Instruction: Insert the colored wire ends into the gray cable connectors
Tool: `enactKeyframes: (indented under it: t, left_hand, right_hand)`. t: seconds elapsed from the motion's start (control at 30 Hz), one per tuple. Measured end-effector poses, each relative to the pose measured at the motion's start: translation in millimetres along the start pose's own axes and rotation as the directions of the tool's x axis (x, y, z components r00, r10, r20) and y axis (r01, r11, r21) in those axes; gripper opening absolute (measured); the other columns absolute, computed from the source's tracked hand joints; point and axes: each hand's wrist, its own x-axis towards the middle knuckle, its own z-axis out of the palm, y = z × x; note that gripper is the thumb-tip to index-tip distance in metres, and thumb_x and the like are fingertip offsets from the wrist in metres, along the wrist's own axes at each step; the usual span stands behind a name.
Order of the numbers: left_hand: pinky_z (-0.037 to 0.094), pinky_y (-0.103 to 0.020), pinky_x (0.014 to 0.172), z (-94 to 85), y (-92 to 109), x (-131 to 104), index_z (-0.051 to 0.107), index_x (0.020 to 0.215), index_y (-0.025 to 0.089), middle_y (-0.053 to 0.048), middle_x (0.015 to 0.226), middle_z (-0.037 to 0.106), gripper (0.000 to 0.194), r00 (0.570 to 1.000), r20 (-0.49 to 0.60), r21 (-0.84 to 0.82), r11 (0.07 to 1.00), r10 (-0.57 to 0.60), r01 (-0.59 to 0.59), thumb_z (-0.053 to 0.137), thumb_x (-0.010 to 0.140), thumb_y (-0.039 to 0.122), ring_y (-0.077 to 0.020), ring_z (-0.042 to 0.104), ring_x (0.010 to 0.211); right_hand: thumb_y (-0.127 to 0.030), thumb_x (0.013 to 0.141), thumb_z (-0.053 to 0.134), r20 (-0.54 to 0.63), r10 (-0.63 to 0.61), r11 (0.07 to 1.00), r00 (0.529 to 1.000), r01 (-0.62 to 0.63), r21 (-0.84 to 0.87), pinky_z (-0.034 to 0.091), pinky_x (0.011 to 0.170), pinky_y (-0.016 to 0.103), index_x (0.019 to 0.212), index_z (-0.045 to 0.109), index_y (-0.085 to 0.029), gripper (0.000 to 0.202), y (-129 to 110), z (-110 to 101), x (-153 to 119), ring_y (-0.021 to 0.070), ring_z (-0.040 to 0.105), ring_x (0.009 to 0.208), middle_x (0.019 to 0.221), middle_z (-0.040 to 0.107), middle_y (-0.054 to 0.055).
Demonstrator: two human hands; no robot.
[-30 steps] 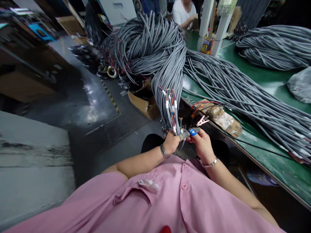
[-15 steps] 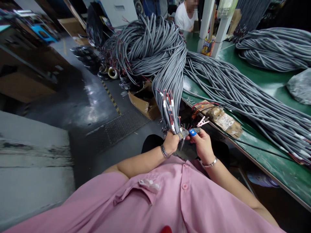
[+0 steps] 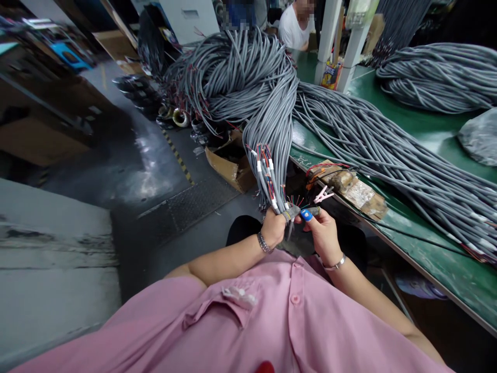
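Closing the left hand point(image 3: 274, 229) around a bunch of grey, round, plastic-sheathed cables point(image 3: 264, 191) just below and right of the frame's centre, with a grey-wrapped thumb point(image 3: 290, 213) laid across. Rising from that grip toward the upper left, then ending in stripped red, blue and green wire ends point(image 3: 267, 150) with white bands point(image 3: 259, 166) just below. Bending the right hand point(image 3: 325, 235) just beside, to the right, with a blue-covered thumb point(image 3: 306, 215) drawn in near the fingers and close to thin, fanned coloured wires point(image 3: 298, 201). Cannot tell about any wire pinched there. Showing also a large looped heap of grey cable point(image 3: 236, 72) at upper centre, long grey strands point(image 3: 373, 124) across the green bench point(image 3: 435, 137) at right, and a pink clip point(image 3: 322, 195) above the right hand.
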Motion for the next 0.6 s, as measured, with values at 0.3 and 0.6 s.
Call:
enactKeyframes:
  t: [0.3, 0.6]
  left_hand:
    - [0.049, -0.027, 0.058, 1.4, -1.9, 0.3, 0.067, 0.064, 0.015, -0.001, 0.058, 0.065, 0.018, 0.999, -0.033, -0.02, 0.999, 0.025, -0.026, 0.075, 0.065, 0.032, -0.0149, 0.061, 0.056]
    - [0.048, -0.028, 0.06, -2.8, -4.4, 0.2, 0.063, 0.055, 0.015, -0.003, 0.055, 0.062, 0.026, 0.997, 0.054, 0.09, 0.994, 0.058, -0.062, 0.068, 0.072, 0.033, -0.014, 0.058, 0.054]
  right_hand:
    - [-0.039, 0.073, 0.073, 0.014, 0.027, 1.0, 1.0, -0.026, -0.014, 0.042, 0.053, 0.025, 0.078, 0.068, -0.019, 0.022, 1.7, -2.1, -8.4, 0.0153, 0.058, 0.066, 0.075, 0.068, 0.004]
    - [-0.04, 0.075, 0.071, 0.042, 0.05, 0.996, 0.998, -0.053, 0.067, 0.038, 0.052, 0.024, 0.08, 0.065, -0.019, 0.022, -3.5, -1.1, -2.0, 0.0093, 0.045, 0.052, 0.063, 0.06, -0.002]
